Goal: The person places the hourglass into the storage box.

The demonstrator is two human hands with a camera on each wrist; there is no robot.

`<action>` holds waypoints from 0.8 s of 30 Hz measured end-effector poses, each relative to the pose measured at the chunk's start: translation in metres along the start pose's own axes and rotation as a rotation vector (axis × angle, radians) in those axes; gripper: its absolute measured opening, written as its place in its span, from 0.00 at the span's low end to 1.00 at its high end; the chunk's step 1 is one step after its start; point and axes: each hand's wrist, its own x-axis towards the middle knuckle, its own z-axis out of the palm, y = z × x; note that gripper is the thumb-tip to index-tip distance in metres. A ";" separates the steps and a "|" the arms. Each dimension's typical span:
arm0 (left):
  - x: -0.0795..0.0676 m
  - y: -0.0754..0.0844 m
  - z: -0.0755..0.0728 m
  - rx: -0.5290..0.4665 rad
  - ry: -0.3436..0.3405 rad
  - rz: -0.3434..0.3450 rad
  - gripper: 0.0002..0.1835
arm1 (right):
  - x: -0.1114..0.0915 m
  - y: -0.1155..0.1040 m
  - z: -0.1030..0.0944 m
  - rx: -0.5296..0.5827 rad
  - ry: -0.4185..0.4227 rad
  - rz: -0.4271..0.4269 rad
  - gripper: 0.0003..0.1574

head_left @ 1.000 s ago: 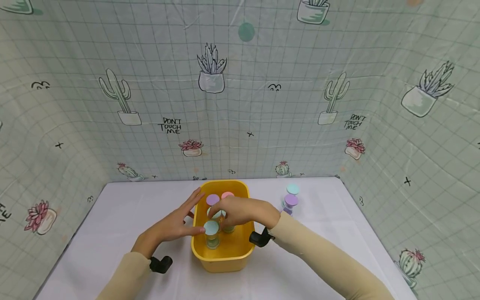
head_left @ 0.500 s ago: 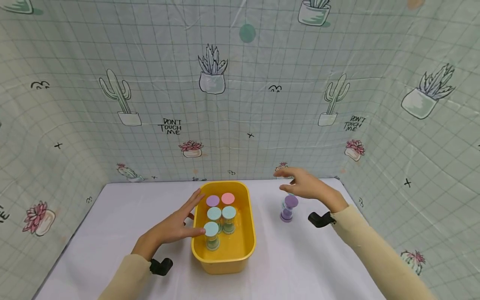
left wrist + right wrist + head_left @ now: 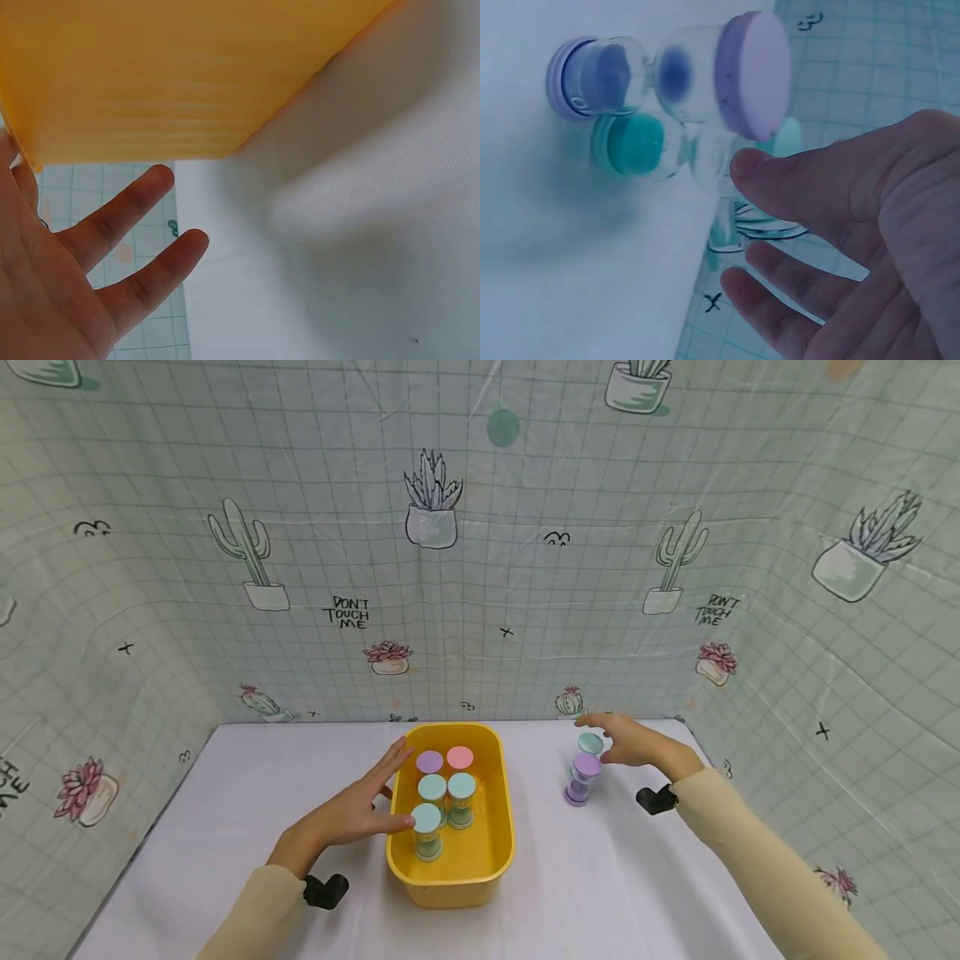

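My left hand [image 3: 341,812] lies spread along the left rim of a yellow bin [image 3: 450,893]. Its thumb reaches over the rim to the nearest mint-topped hourglass [image 3: 427,817]; in the left wrist view two fingers stretch out straight beside the bin's wall. To the right of the bin, my right hand [image 3: 637,746] has its fingers parted around the far side of a teal hourglass [image 3: 634,144]. The right thumb overlaps that hourglass in the right wrist view. A purple hourglass [image 3: 751,75] stands upright just in front of it.
Inside the bin, two more mint-topped hourglasses, a purple-topped one [image 3: 430,762] and a pink-topped one [image 3: 460,758] stand together toward the back and left. A white cloth covers the table [image 3: 300,752]. Behind it rises a patterned cloth backdrop [image 3: 495,568].
My right hand has left the bin and moved right to the teal hourglass, lowering slightly over the last half second. The left hand has stayed at the rim.
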 end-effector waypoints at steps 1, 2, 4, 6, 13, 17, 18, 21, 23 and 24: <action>0.000 0.000 0.000 0.000 -0.001 -0.001 0.55 | 0.002 0.002 0.002 0.002 -0.011 0.006 0.41; 0.000 0.000 0.000 -0.001 -0.003 -0.002 0.55 | 0.003 0.003 0.003 -0.001 -0.018 0.003 0.40; 0.000 0.001 0.000 -0.003 -0.004 -0.004 0.56 | 0.006 0.006 0.005 0.006 -0.023 -0.002 0.39; 0.000 0.001 0.000 -0.003 -0.005 -0.005 0.56 | 0.009 0.007 0.008 0.012 -0.019 -0.010 0.38; 0.000 0.000 0.000 -0.014 0.007 -0.008 0.56 | 0.014 0.012 0.014 0.037 -0.001 0.028 0.36; -0.002 -0.002 0.001 -0.011 0.003 -0.006 0.56 | 0.016 0.014 0.017 0.054 0.006 0.035 0.33; -0.003 -0.002 0.001 -0.006 0.006 -0.005 0.56 | 0.016 0.014 0.017 0.058 0.010 0.037 0.33; -0.003 -0.002 0.001 -0.002 0.014 -0.002 0.55 | 0.015 0.016 0.015 0.069 0.015 0.060 0.29; -0.001 -0.001 0.001 -0.002 0.012 0.002 0.55 | 0.012 0.017 0.013 0.092 0.019 0.094 0.28; -0.001 -0.001 0.001 -0.004 0.009 0.003 0.55 | 0.010 0.018 0.012 0.102 0.021 0.112 0.27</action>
